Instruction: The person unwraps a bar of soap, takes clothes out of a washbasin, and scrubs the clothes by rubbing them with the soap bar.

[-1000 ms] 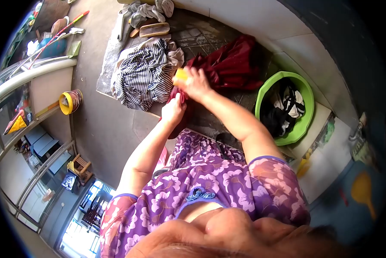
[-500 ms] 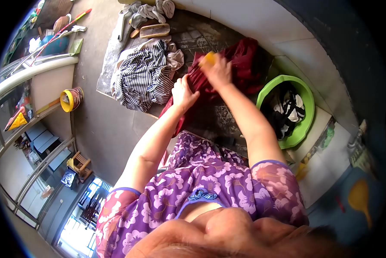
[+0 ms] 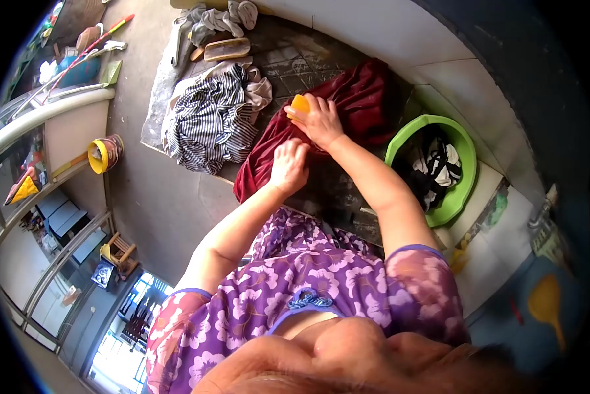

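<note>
A dark red garment (image 3: 357, 98) lies stretched across the dark slab. My right hand (image 3: 321, 123) is closed on a yellow bar of soap (image 3: 299, 106), which rests against the cloth. Closer to me, my left hand (image 3: 290, 167) has its fingers curled onto the near edge of the same garment, gripping it. To the left of the hands sits a heap with a black-and-white striped garment (image 3: 213, 115) on top of paler cloth.
A green basin (image 3: 466, 167) with black and white clothes stands at the right. Beyond the striped heap are a wooden brush (image 3: 227, 49) and grey cloths (image 3: 216, 23). A yellow bucket (image 3: 104, 154) stands on the floor at left; a wall (image 3: 374, 29) borders the slab's far side.
The right hand with the soap has come nearer to me and slightly left. My left hand has shifted nearer and a little right. The garment is spread flatter toward the lower left.
</note>
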The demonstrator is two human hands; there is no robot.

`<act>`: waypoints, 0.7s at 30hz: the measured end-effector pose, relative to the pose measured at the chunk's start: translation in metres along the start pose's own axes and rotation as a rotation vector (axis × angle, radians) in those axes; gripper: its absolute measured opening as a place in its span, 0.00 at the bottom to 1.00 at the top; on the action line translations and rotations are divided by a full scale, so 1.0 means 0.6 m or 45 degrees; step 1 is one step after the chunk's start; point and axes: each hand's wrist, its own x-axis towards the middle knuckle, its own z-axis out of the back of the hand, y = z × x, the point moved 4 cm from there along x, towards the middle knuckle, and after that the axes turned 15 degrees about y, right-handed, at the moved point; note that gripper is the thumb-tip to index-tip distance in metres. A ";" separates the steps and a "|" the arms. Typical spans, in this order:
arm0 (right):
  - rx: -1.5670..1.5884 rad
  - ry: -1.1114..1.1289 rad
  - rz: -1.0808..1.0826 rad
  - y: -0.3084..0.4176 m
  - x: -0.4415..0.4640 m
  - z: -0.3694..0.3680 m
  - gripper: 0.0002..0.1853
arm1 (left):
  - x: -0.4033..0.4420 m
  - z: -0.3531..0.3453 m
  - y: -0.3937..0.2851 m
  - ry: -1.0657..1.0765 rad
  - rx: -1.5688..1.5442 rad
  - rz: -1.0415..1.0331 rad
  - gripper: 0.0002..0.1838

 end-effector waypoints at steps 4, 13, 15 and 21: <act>-0.119 0.059 -0.548 -0.150 0.060 -0.007 0.20 | 0.078 0.030 -0.003 0.162 0.156 0.321 0.66; 0.986 -0.360 -0.612 -0.253 -0.088 0.101 0.21 | 0.183 0.027 -0.021 0.630 -0.036 0.388 0.29; 1.146 -0.314 -0.545 -0.228 -0.102 0.123 0.21 | 0.184 0.098 -0.064 0.524 -0.279 0.188 0.20; 1.605 -0.247 -0.126 -0.045 -0.065 0.267 0.21 | 0.073 0.302 -0.127 -0.113 -0.708 -0.607 0.35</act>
